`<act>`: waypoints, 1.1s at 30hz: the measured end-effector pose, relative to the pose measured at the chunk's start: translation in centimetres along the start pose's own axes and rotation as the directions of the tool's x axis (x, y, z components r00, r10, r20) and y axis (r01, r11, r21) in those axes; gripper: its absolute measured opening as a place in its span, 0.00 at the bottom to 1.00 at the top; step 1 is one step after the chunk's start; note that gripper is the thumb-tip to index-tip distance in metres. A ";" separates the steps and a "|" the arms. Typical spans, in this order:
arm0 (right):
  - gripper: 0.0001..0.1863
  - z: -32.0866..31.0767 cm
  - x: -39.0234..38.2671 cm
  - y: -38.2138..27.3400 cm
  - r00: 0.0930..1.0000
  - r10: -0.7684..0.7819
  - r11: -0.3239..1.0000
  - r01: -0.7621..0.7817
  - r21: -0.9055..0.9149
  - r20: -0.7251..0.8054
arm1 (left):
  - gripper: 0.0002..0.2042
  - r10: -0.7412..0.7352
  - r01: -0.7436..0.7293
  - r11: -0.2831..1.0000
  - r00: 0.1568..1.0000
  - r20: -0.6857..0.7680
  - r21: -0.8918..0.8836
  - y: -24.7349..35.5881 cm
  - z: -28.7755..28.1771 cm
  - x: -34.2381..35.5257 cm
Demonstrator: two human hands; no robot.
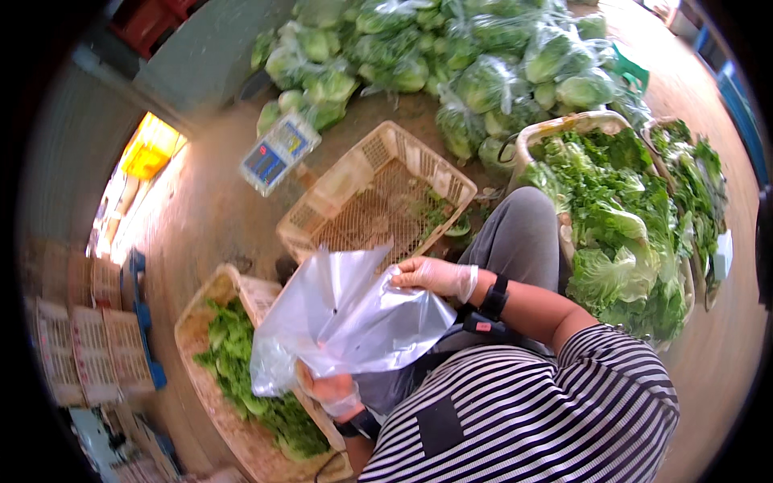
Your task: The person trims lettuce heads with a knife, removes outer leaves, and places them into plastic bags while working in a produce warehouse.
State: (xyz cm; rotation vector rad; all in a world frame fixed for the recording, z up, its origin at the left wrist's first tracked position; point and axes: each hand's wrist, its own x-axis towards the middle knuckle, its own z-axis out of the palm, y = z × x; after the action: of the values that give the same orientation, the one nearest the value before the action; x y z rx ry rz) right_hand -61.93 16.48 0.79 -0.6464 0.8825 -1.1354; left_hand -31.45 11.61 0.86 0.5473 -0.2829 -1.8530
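A clear plastic bag (346,310) is stretched out between my two gloved hands, over my lap. My right hand (439,276) pinches its upper right edge. At the bag's lower edge my left hand (332,392) grips the film, with its fingers partly behind it. The bag looks flat, and nothing shows inside. Below and to the left, partly covered by the bag, stands a crate (201,378) of green leafy lettuce (233,346). Just beyond the bag sits a beige plastic basket (354,181) with a few leaf scraps inside.
A digital scale (279,153) stands beyond the basket. Bagged lettuce heads (491,84) are piled at the back. To my right are a basket (576,121) heaped with loose leaves and another leaf-filled container (708,193). Stacked crates (93,346) stand far left.
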 end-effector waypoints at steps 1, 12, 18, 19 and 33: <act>0.12 0.0 0.2 -0.1 0.998 -0.053 0.992 0.055 0.110 -0.025 | 0.22 -0.002 0.000 0.998 1.000 0.030 0.064 0.1 0.5 0.0; 0.11 -4.7 -2.2 -0.4 0.969 -0.220 0.926 0.243 0.291 -0.110 | 0.26 -0.050 0.052 0.941 0.999 -0.016 0.335 -2.6 2.6 3.4; 0.11 -4.5 -7.4 -7.6 0.815 -0.443 0.770 0.559 0.307 -0.374 | 0.30 0.162 -0.020 0.691 0.979 -0.128 0.723 -3.9 3.8 3.6; 0.09 -4.7 -7.5 -8.0 0.785 -0.473 0.846 0.532 0.045 -0.400 | 0.30 0.236 -0.110 0.572 0.971 -0.035 0.813 -4.1 3.4 3.7; 0.20 2.9 -3.4 -4.4 0.943 -0.324 0.945 0.319 -0.067 -0.076 | 0.18 -0.384 -0.309 0.190 0.850 0.361 0.932 -9.5 14.7 0.9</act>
State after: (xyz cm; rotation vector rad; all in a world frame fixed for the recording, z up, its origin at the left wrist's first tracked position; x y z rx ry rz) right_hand -62.13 18.34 6.71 -0.8117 0.9042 -1.4452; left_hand -46.87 12.97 9.08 0.8718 -2.0450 -1.5871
